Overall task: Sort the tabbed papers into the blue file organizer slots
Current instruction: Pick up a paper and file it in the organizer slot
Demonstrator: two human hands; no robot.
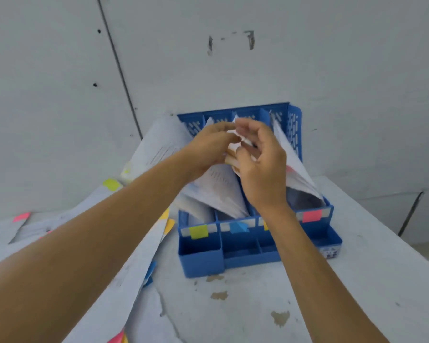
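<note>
Over the blue file organizer (295, 134), left hand (208, 147) pinches the top edge of the tabbed papers (218, 184) standing in a middle slot just below it, right hand (260, 164) half-curled against them, grip unclear; best to ease sheets straight down, clear of neighbouring stacks.

L hand (208, 147) & R hand (263, 167) grip papers (218, 186) over blue organizer (201, 258); loose tabbed sheets (144, 263) at left.
</note>
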